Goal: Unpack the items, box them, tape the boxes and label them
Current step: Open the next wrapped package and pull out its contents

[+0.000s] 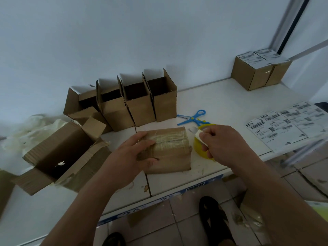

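Fingers of the left hand (142, 150) curl over the near left end of the taped box (170, 150), thumb on the front face and the rest pressed on top, so it's holding the box down on the table (221, 103). Clear tape runs along the top seam of that box, kinda wrinkly. The right hand (220, 144) is just to the right of the box, fingers bent in around a yellow tape roll (202, 148), with thumb and forefinger pinching a whitish strip at the top of it. Can't really tell if that strip is the tape end or something else.

Just behind the roll lie blue scissors (192, 118), flat on the table. Behind the taped box, four open boxes (124, 103) stand in a row against the wall, flaps up. To the left a bigger open carton (58, 157) lies tilted, and crumpled plastic wrap (30, 128) sits behind it. On the right edge of the table there are label sheets (284, 126) with barcodes. Far back right, two labelled boxes (257, 71) stand touching each other in the corner.
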